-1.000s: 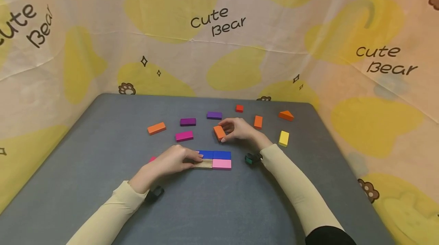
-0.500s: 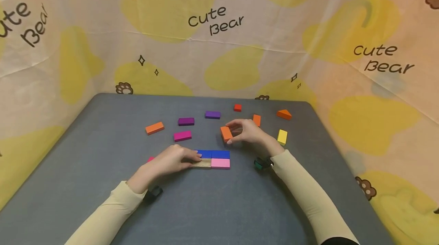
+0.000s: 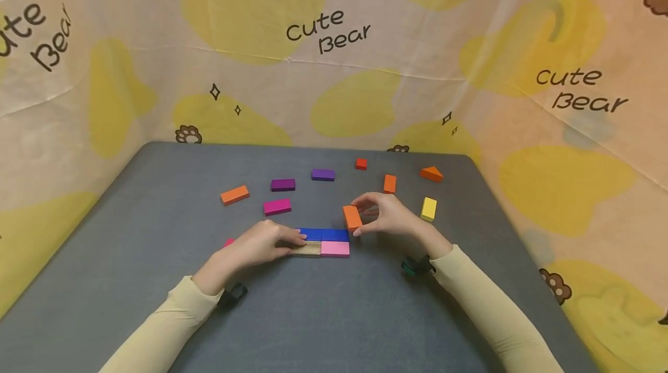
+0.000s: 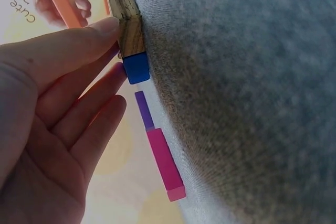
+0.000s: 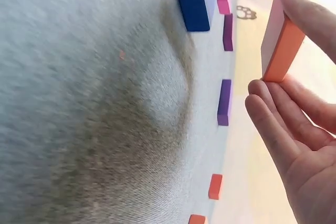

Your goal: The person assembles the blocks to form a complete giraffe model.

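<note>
My right hand (image 3: 388, 215) pinches an orange rectangular block (image 3: 352, 218) between thumb and fingertips, tilted and raised off the table. It hangs just beyond the right end of a low flat group of blocks. In that group, a blue row (image 3: 334, 235) lies behind a pink block (image 3: 335, 249) and a bare-wood block (image 3: 307, 249). My left hand (image 3: 261, 245) rests at the group's left end. Its thumb touches the wood block and a fingertip touches the blue end (image 4: 137, 68), seen in the left wrist view; those fingers are fairly straight.
Scattered behind lie a magenta block (image 3: 277, 206), a dark purple block (image 3: 283, 185), a violet block (image 3: 323, 175), a small red block (image 3: 361, 163), a yellow block (image 3: 429, 209), an orange triangle (image 3: 431, 174) and other orange blocks (image 3: 235, 195). A printed cloth (image 3: 339, 94) hangs behind the grey table (image 3: 323, 315).
My right hand has carried the orange block to the right and toward me, close to the right end of the group. My left hand stays at the group's left end.
</note>
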Motion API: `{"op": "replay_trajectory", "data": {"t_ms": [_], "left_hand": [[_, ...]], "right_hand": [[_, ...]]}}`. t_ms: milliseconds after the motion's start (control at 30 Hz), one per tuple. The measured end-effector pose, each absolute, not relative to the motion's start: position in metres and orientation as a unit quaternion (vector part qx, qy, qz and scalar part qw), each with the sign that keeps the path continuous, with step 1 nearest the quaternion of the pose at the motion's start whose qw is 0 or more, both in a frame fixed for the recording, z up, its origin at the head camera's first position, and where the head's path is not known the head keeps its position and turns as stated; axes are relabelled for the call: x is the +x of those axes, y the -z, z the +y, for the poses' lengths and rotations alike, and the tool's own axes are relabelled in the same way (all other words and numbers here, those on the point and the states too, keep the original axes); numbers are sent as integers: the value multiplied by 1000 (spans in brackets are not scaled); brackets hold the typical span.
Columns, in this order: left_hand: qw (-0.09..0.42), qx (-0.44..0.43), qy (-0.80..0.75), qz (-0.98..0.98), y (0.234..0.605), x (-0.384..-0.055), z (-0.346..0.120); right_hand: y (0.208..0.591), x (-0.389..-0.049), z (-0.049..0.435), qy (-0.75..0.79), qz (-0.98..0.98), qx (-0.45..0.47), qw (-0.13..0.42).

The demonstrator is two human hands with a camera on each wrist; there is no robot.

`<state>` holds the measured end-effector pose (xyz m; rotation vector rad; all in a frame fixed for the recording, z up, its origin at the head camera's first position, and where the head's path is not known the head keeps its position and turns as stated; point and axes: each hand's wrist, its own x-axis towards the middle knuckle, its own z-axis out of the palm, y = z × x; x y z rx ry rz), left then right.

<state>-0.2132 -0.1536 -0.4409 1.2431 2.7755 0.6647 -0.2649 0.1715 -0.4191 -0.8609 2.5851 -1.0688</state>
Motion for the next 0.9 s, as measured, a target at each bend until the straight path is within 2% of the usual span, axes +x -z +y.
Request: {"op": "replay_trajectory", "data": {"t_ms": [567,900], "left_hand": [[16,403,-207,891,441,-214,-153],[18,399,-212,892,440,-213,-153]], "right_hand": [[428,-218,172,338,871,-348,78],[435,-204,170,310,874,-369,70]]}}
